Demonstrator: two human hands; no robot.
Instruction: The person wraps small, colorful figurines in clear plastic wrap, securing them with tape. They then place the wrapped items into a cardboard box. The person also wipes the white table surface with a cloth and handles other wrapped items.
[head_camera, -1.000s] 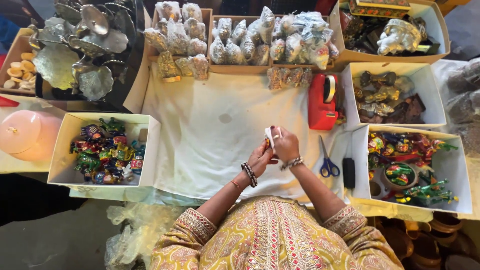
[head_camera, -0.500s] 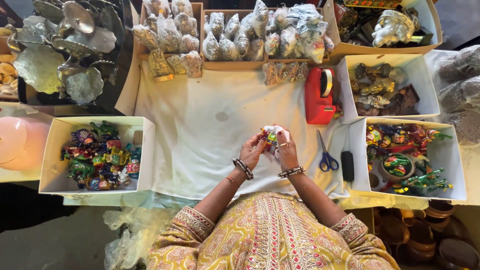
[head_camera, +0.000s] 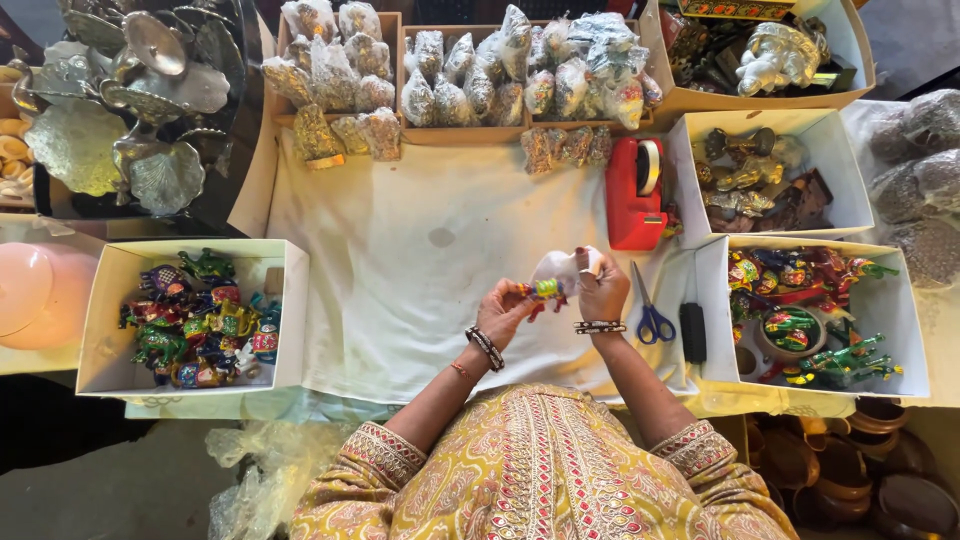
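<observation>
Both hands (head_camera: 555, 295) shifted right, now gripping colourful figurine (head_camera: 545, 289), white cloth (head_camera: 400, 260) beneath

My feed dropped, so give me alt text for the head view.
Both hands, left hand and right hand, hold a small colourful figurine and a clear plastic bag over a white cloth. Scissors lie right, with boxes of trinkets around.
</observation>
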